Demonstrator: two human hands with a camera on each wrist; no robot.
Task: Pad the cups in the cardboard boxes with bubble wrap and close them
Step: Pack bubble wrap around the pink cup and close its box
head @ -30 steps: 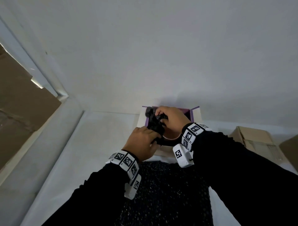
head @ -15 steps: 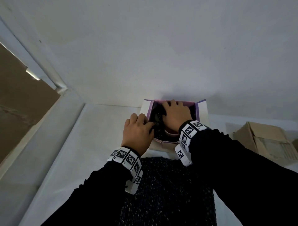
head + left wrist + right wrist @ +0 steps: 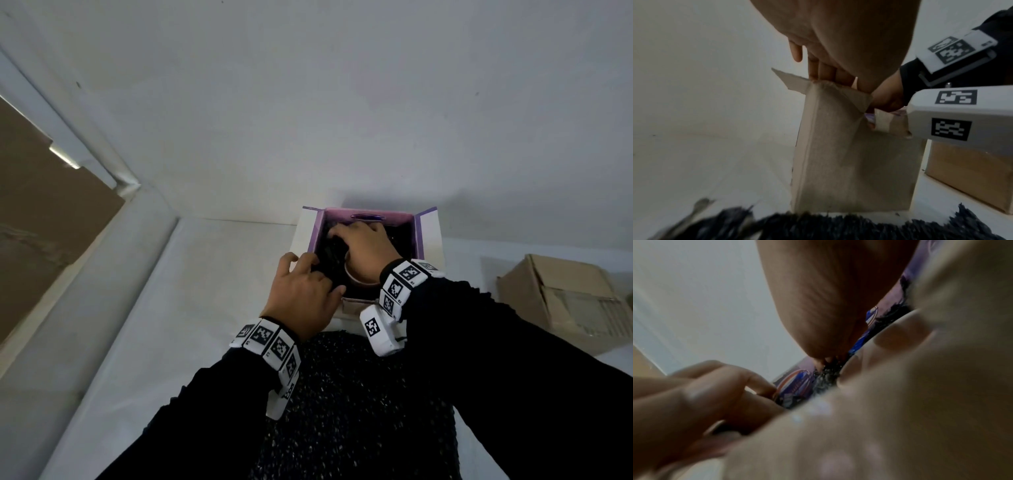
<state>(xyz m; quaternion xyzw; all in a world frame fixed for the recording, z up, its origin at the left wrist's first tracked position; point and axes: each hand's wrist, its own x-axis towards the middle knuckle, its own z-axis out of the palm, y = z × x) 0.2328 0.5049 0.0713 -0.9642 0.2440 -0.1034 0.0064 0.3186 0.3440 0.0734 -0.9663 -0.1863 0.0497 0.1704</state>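
An open cardboard box [image 3: 428, 236] with a purple lining stands against the wall; the left wrist view shows its plain side [image 3: 849, 154]. A cup's pale rim [image 3: 356, 281] shows inside, next to a wad of black bubble wrap [image 3: 329, 260]. My right hand [image 3: 366, 246] is inside the box, its fingers spread and pressing the wad down. My left hand [image 3: 301, 291] reaches over the box's left edge, its straight fingers [image 3: 826, 71] pushing the wad in. Up close, the wad [image 3: 826, 378] sits between the cup [image 3: 900, 386] and the printed inner wall [image 3: 795, 384].
A large sheet of black bubble wrap [image 3: 342, 411] lies on the white table [image 3: 171, 308] between me and the box. A second brown cardboard box [image 3: 565, 301] with loose flaps stands to the right. The wall rises directly behind the open box.
Both hands held the black wad above the box a second ago. They have since pushed it down inside; the right hand went deeper in and the left hand moved to the left edge.
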